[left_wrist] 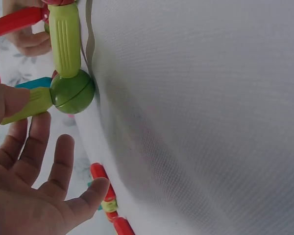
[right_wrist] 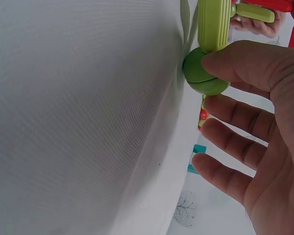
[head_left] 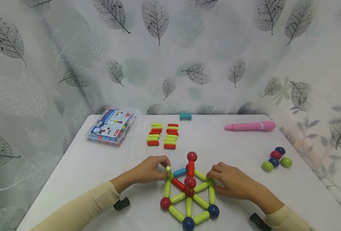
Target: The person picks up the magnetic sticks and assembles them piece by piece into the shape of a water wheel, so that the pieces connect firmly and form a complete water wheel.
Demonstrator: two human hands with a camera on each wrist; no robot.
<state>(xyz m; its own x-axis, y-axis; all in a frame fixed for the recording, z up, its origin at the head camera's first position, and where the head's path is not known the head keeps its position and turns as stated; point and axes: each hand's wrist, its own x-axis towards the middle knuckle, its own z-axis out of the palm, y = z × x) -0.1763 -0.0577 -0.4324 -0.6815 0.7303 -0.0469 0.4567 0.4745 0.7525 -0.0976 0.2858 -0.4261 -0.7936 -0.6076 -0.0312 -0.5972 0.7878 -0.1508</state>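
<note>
Beige sleeves [head_left: 80,205] overhang a white table [head_left: 216,144] (leaf-printed drapes [head_left: 216,41] behind), hands [head_left: 150,170] [head_left: 235,182] pinching lime rod [left_wrist: 39,102] left, green ball [right_wrist: 193,67] right.

Green rod [left_wrist: 39,101]: partly covered by left hand [left_wrist: 27,196], itself cut off at view's left edge. Green ball [right_wrist: 196,67]: partly behind right hand [head_left: 235,181]. Rear red ball [head_left: 187,167]: mostly hidden behind red rod [head_left: 191,169]. Box [head_left: 112,124] at far left corner of desk [head_left: 245,147]: fine print illegible. Near desk edge: cut off.
</note>
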